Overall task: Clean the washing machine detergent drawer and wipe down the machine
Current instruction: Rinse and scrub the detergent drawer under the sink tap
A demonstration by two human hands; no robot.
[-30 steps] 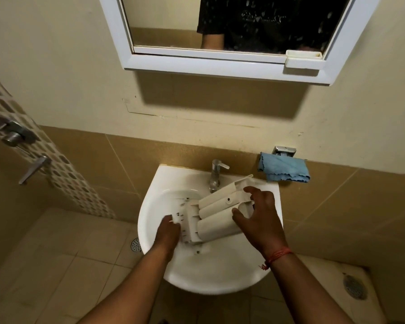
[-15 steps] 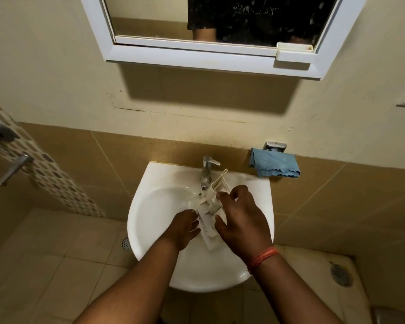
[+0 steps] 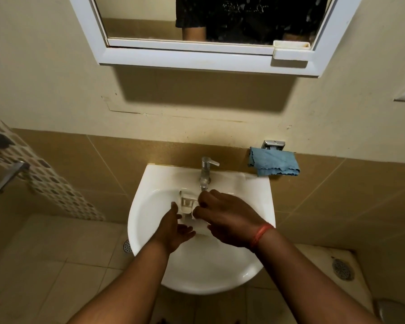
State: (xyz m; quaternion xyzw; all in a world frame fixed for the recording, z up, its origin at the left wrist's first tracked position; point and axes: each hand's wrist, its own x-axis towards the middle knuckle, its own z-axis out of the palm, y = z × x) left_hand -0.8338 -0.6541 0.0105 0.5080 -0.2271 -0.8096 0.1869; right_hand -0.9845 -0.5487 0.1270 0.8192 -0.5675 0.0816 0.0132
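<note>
Here, the right hand (image 3: 229, 218) curls its fingers over the white detergent drawer (image 3: 189, 206), gripping its far side; the left hand (image 3: 174, 228) steadies the near side, fingers loosely bent against it. Drawer sits over the sink (image 3: 150, 206), just under the tap (image 3: 206, 170). Blue cloth (image 3: 275, 163) hangs on the wall at right, well apart.

We see white sink (image 3: 248, 202), blue cloth (image 3: 275, 161), orange wrist thread (image 3: 261, 233), brown-spotted mosaic strip (image 3: 54, 181), tan tiles (image 3: 131, 155).
</note>
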